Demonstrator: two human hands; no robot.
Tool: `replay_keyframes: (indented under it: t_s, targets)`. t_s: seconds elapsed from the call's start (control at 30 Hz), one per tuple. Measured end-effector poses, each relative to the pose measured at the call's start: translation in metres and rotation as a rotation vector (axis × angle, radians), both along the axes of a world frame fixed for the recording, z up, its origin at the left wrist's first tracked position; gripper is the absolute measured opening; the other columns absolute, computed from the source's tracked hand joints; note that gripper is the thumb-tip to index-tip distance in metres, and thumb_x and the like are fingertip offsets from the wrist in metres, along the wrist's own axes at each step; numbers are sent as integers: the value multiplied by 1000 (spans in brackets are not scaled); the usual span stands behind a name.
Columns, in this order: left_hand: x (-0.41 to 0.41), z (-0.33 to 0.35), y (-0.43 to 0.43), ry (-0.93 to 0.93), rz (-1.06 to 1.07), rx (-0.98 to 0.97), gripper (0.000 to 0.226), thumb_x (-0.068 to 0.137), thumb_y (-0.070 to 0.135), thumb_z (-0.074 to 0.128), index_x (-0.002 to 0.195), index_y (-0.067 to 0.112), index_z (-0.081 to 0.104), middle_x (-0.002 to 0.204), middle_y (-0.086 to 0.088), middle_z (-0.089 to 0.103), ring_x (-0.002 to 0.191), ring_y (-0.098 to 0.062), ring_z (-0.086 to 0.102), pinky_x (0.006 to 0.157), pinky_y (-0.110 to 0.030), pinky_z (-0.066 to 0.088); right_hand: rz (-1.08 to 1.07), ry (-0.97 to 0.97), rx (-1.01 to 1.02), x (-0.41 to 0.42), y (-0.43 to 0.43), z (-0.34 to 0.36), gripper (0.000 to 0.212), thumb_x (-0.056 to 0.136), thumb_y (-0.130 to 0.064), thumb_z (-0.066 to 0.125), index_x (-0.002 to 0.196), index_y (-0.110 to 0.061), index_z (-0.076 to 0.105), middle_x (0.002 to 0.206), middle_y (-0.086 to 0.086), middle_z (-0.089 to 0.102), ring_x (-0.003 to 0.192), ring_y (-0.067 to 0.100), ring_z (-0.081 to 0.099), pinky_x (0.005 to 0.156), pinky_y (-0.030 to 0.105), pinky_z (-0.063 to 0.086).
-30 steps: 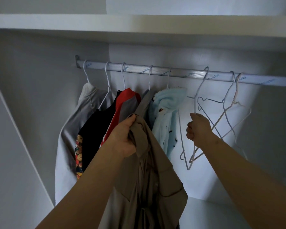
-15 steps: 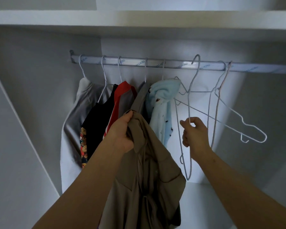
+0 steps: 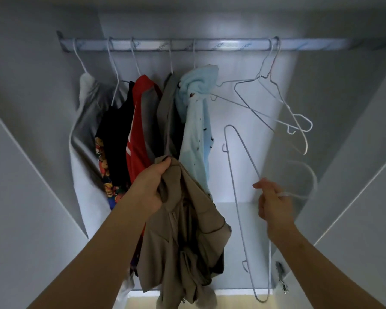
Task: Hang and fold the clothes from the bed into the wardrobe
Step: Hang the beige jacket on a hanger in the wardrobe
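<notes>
Person at a wardrobe (image 3: 243,219), beige garment (image 3: 183,241) in left hand (image 3: 153,186), loose wire hanger (image 3: 236,197) in right hand (image 3: 274,204).
The left fingers clench the garment's bunched top below the rail (image 3: 210,44); the right fingers curl round the hanger near its hook. Best next, likely: find the neckline, slip in one hanger shoulder at a time, then hook beside the light blue garment (image 3: 196,130). Print on the rail is too blurred to read.

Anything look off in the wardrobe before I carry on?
Two things. The light blue garment is bunched up around its hanger's top instead of draped. The two empty wire hangers on the rail hang tilted and crossed over each other. Nothing looks torn.
</notes>
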State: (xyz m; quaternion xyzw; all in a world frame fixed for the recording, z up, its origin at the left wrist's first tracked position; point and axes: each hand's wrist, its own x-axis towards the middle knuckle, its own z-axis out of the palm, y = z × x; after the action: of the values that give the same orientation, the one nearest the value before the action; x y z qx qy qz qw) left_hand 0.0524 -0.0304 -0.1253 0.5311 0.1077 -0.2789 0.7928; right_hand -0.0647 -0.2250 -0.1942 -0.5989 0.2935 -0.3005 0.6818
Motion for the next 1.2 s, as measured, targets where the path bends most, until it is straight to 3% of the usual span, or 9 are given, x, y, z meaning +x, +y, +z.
replay_keyframes:
  t_s: [0.1,0.23,0.33,0.43,0.6,0.7,1.0,1.1,1.2]
  targets:
    - [-5,-9,10,3,19,80,35,94,24,53,120,1,56,91,-9,62,84,-21,59,81,-34,47,22,-121,50,-26,-12,-4,35,97,-18,47,64,-12,59,36,-9,28,31,3,22,35,11,20]
    - [-10,-15,16,57,84,170,40,93,24,55,124,0,54,121,-14,58,114,-28,53,90,-34,42,220,-147,60,-55,-30,-5,46,96,-9,44,52,-11,57,37,-5,28,31,5,21,36,10,19]
    - [-15,-16,13,73,131,157,34,93,24,55,119,3,58,128,-13,56,113,-28,55,90,-33,41,351,-30,17,-66,-32,-8,48,93,-7,47,46,-10,58,36,-2,25,31,6,19,36,10,19]
    - [-19,-14,12,75,154,103,23,93,25,54,96,4,63,122,-11,58,87,-24,60,85,-32,43,438,100,-84,-67,-32,-9,46,91,-10,53,45,-10,60,36,-1,26,31,8,20,37,11,19]
    - [-19,-10,19,-102,233,142,31,93,21,54,119,5,58,105,-13,63,75,-18,57,76,-32,49,583,302,-300,-65,-36,-7,42,89,-21,59,48,-18,65,35,-6,32,34,7,26,37,16,21]
    - [-27,-3,14,-210,219,150,18,93,19,55,108,13,62,86,-6,64,74,-17,59,65,-28,48,658,378,-383,-60,-29,-1,38,88,-28,60,51,-22,66,37,-7,32,36,8,28,39,16,22]
    - [-83,13,-25,-337,-119,-70,16,93,10,50,90,15,65,73,0,70,72,-14,67,75,-29,56,595,203,-241,-29,30,15,35,87,-12,62,54,-19,68,47,-10,62,46,-4,55,46,4,38]
    - [-82,19,-8,-738,-142,91,22,90,-1,51,96,13,66,73,10,71,75,-5,67,70,-17,54,498,100,-216,-31,21,26,38,87,-13,62,49,-18,66,38,-11,53,38,-2,49,44,4,34]
    - [-74,16,4,-1527,-240,895,25,82,6,55,104,8,68,94,-2,70,98,-21,63,87,-30,46,536,41,-227,-33,14,40,42,88,-14,60,47,-18,64,32,-8,39,30,3,32,38,13,27]
